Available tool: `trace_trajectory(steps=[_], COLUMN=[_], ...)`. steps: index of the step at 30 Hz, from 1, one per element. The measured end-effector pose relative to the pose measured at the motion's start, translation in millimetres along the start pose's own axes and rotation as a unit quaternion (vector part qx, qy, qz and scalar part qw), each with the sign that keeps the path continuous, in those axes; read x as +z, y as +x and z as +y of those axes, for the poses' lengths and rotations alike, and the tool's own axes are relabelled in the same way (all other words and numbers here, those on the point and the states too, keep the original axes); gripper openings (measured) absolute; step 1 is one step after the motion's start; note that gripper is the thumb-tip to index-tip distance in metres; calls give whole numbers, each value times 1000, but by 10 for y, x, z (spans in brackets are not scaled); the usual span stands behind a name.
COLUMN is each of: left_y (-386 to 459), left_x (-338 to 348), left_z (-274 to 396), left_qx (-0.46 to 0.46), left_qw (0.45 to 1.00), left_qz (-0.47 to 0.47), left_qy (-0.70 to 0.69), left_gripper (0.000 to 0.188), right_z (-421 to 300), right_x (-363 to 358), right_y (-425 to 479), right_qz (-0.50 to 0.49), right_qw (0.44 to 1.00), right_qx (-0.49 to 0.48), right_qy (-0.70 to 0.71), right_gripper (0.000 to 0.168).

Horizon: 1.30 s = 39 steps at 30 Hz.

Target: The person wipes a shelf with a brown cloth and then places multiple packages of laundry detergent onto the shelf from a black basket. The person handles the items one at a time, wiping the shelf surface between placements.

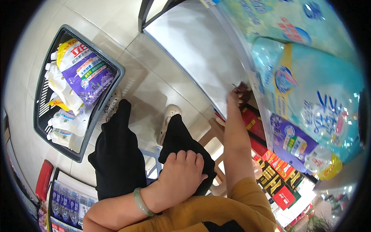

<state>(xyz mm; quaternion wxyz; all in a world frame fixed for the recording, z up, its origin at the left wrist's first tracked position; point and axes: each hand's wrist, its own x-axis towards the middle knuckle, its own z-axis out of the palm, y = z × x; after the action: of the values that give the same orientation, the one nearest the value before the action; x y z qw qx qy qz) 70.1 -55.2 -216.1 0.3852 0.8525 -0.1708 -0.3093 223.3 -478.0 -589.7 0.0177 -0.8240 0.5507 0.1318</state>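
At the inner end of a white shelf board [200, 55], my right hand [234, 98] grips a crumpled dark brown cloth [243, 89], partly blurred. My right arm reaches in beside the shelf's front rail and the bagged goods. My left hand [182, 171] rests on my black-trousered knee, back of the hand up and fingers bent. A pale green bangle [142, 201] circles that wrist. The left palm and fingertips are hidden, and nothing shows in them.
A grey plastic shopping basket [120, 69] on the tiled floor holds several laundry detergent pouches [84, 72]. Large teal plastic packs [316, 87] fill the right side. Red and black boxes [278, 174] lie below them. A brown plastic stool [213, 132] stands near my right knee; bottled water [66, 206] is at lower left.
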Motion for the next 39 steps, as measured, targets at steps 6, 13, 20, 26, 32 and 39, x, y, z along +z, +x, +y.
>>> trace_trajectory(steps=[6, 13, 20, 26, 32, 39], left_y=[-76, -168, -135, -221, -674, -1622], left_x=[106, 262, 355, 530, 620, 329], left_z=[54, 0, -56, -48, 22, -32], left_qx=[37, 27, -2, -13, 105, 132], left_qw=[997, 992, 992, 985, 950, 907], left_qz=[72, 120, 125, 164, 278, 341], left_qy=[-5, 37, 21, -61, -101, -207], left_gripper=[38, 34, 33, 29, 21, 13], right_z=[-361, -635, 561, 2494, 3990, 4697], right_x=[-213, -1174, -2505, -3560, -3741, -3116], right_y=[-1411, -2679, -3307, -3525, -3168, -2527], right_qz=[-77, -384, -447, -141, 151, 99], right_qw=[982, 755, 605, 721, 770, 956], right_qx=[-154, -260, -248, -238, -308, -209], right_qy=[-75, 464, 610, 636, 538, 182], right_gripper=[54, 48, 43, 34, 29, 47])
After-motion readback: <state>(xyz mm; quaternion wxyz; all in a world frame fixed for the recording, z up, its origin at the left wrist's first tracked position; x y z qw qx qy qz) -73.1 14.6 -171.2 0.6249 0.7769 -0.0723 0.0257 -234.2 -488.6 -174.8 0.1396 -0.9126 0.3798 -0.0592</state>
